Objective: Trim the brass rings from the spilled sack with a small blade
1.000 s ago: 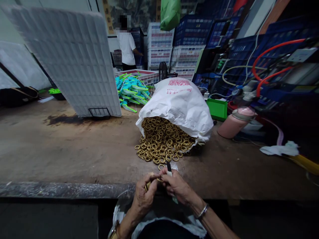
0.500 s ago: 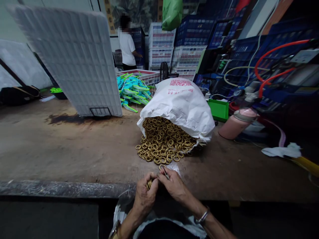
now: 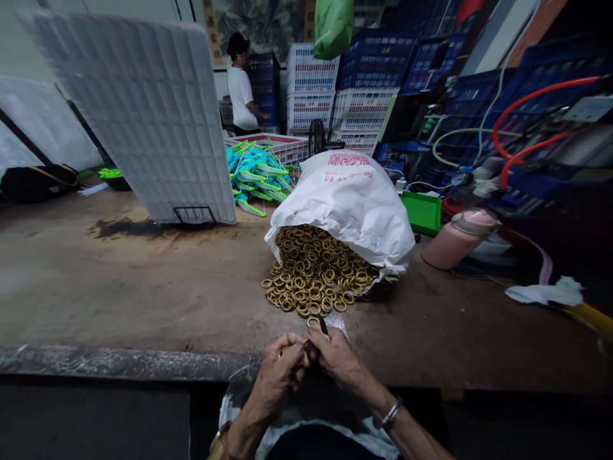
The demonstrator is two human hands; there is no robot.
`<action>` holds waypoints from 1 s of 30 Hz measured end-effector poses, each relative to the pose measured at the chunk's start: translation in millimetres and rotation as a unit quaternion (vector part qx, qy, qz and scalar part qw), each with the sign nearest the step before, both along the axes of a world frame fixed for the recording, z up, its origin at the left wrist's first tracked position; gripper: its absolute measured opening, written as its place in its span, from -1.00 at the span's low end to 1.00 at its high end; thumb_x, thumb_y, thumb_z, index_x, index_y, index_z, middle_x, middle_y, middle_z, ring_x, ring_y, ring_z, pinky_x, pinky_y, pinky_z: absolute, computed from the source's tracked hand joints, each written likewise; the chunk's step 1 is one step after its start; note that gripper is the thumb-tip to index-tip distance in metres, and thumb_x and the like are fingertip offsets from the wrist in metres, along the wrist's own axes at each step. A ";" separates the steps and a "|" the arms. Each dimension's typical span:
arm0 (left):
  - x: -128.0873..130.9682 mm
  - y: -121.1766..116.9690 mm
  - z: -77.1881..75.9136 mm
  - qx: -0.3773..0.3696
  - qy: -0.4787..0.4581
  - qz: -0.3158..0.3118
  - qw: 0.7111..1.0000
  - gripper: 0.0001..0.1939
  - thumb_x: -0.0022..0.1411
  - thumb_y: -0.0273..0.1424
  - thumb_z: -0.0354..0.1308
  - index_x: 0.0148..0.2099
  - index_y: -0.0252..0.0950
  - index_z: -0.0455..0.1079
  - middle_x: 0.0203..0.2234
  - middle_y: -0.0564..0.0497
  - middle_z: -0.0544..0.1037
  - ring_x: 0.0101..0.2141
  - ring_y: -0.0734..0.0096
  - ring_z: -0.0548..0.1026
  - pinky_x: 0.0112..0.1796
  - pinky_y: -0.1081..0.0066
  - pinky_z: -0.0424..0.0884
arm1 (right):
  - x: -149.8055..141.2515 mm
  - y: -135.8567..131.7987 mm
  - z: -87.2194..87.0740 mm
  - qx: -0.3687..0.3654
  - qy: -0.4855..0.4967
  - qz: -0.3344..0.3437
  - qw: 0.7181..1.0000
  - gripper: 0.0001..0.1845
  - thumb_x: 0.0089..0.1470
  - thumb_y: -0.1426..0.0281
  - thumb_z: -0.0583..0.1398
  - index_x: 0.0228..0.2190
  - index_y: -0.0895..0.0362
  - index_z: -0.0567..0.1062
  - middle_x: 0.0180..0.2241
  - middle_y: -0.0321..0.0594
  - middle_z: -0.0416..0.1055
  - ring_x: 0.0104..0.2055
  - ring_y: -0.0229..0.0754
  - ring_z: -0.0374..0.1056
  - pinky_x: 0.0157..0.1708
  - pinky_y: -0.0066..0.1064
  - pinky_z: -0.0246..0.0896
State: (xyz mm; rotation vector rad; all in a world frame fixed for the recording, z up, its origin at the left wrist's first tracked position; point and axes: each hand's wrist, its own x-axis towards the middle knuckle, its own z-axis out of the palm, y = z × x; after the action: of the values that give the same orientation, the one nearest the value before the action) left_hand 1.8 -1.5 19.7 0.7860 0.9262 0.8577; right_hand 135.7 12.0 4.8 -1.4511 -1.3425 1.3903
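Observation:
My left hand is closed around several gold-coloured rings, mostly hidden by the fingers. Close against it, my right hand grips a small dark blade-like tool, whose exact kind is unclear. The fingertips of both hands meet at one ring above the table's front edge. Just beyond them, a single ring lies at the near side of a heap of gold-coloured rings. That heap spills from the mouth of a white woven sack lying on its side.
A tall white ribbed panel stands on the wooden table at left. Behind are blue-and-green plastic pieces and stacked crates. A green tray and pink bottle sit right. A person stands at the back.
The tool in my right hand has swung from slanting toward my palm to pointing up and away. My left fingers have shifted over the rings, showing less of them. The sack stays put.

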 end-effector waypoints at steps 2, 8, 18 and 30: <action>1.4 0.6 2.4 0.010 0.036 0.016 0.999 -0.72 0.02 -0.20 0.15 -0.49 -0.31 0.25 -0.70 0.17 0.25 -0.73 0.69 0.11 -0.71 0.62 -0.01 | -0.1 0.1 0.4 0.043 -0.016 0.011 0.999 -0.67 0.02 0.17 0.02 -0.59 0.14 0.29 -0.66 -0.39 0.21 -0.59 -0.36 0.08 -0.57 -0.53 -0.01; 5.1 0.2 15.2 0.043 0.098 0.037 0.994 -0.78 0.02 -0.30 0.12 -0.56 -0.32 0.27 -0.79 0.19 0.21 -0.75 0.67 0.08 -0.70 0.60 0.01 | -0.7 -0.6 7.2 0.059 -0.038 0.031 0.997 -0.65 0.01 0.13 0.05 -0.57 0.15 0.32 -0.62 -0.36 0.25 -0.54 -0.33 0.13 -0.53 -0.52 0.03; 2.0 -0.4 4.9 0.025 0.055 0.020 0.998 -0.77 0.01 -0.27 0.14 -0.54 -0.32 0.29 -0.75 0.17 0.24 -0.73 0.67 0.12 -0.70 0.61 0.02 | 2.1 1.6 -6.9 0.014 0.009 0.018 1.000 -0.63 0.04 0.13 0.01 -0.59 0.14 0.28 -0.68 -0.35 0.27 -0.63 -0.36 0.11 -0.62 -0.52 -0.03; -2.3 -0.8 -3.6 0.003 -0.023 0.002 1.000 -0.78 0.11 -0.27 0.08 -0.44 -0.33 0.23 -0.63 0.12 0.32 -0.73 0.71 0.15 -0.72 0.65 0.00 | 3.4 -1.1 -8.8 0.035 0.015 -0.005 0.999 -0.65 0.04 0.14 0.02 -0.60 0.11 0.22 -0.69 -0.41 0.17 -0.64 -0.37 0.06 -0.63 -0.52 -0.07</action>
State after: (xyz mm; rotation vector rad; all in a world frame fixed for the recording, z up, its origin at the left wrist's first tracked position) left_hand -0.5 -2.3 16.1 0.7674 0.8854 0.8799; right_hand 139.1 10.9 -3.9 -1.3832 -1.3501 1.3397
